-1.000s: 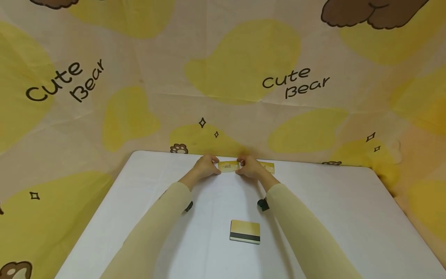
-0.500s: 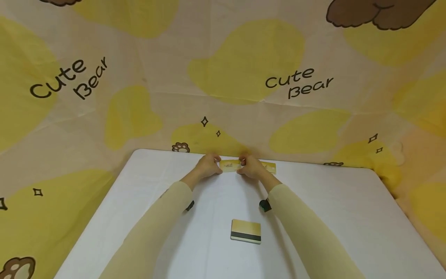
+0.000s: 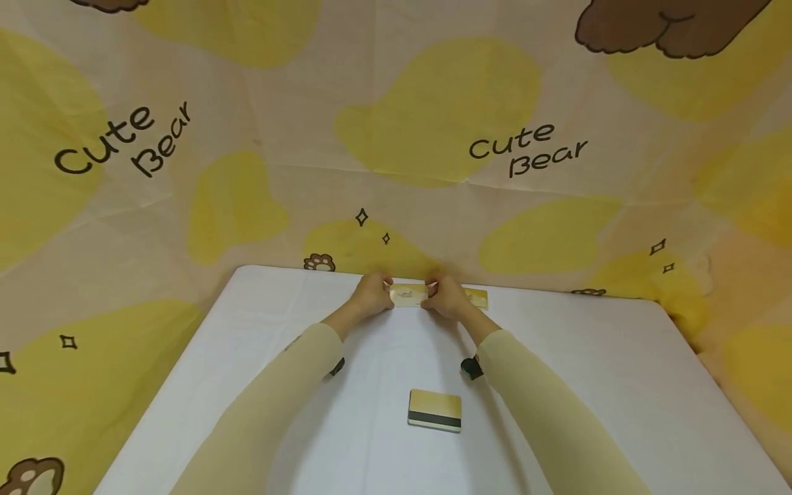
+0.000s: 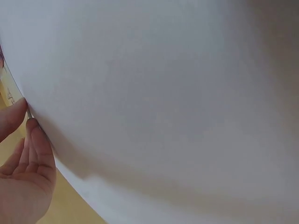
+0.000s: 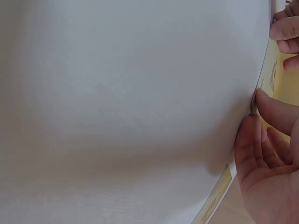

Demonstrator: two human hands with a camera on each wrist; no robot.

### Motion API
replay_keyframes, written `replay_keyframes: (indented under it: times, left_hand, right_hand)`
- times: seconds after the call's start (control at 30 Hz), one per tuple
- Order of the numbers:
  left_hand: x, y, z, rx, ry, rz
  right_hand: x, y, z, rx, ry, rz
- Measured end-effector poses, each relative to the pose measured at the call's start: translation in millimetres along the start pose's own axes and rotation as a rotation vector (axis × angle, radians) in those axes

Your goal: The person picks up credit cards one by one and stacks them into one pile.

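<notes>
At the far edge of the table, my left hand [image 3: 371, 294] and right hand [image 3: 447, 297] hold a yellow card [image 3: 408, 295] between them, one at each short end. The card has small dark writing on the side facing the head camera. In the left wrist view, the thumb and fingertips of the left hand [image 4: 32, 158] pinch its end. The right hand [image 5: 271, 149] does likewise in the right wrist view, and the writing shows beyond its thumb. Just right of that hand lies a second yellow card [image 3: 478, 298], partly hidden by it.
Nearer on the white table [image 3: 575, 385] lies a gold card stack [image 3: 434, 410] with a dark stripe across its top face. A patterned cloth [image 3: 421, 110] hangs right behind the far table edge. Dark straps [image 3: 472, 368] show under the forearms.
Both hands keep their hold on the card at nearly the same spot. The card's face looks slightly paler now. The second card and the stack stay put.
</notes>
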State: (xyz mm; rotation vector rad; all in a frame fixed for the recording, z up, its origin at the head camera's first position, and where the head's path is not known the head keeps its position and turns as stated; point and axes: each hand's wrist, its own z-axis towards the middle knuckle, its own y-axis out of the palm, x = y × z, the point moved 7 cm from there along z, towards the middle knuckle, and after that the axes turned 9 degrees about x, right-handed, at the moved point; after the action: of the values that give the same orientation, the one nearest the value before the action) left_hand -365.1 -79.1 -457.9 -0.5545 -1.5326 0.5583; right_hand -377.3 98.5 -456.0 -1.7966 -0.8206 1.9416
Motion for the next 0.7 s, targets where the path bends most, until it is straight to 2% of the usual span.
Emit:
replay_keyframes:
  times: [0.27,0.7]
  left_hand:
    - [2.3,-1.1,-2.8,0.022,0.022,-0.027]
    - [5.0,-4.2,-12.1,0.018,0.005,-0.180]
  right_hand:
    - [7,-5,-4.5,0.053,0.012,-0.025]
    - [4,-17,-13.7,0.084,-0.017,0.032]
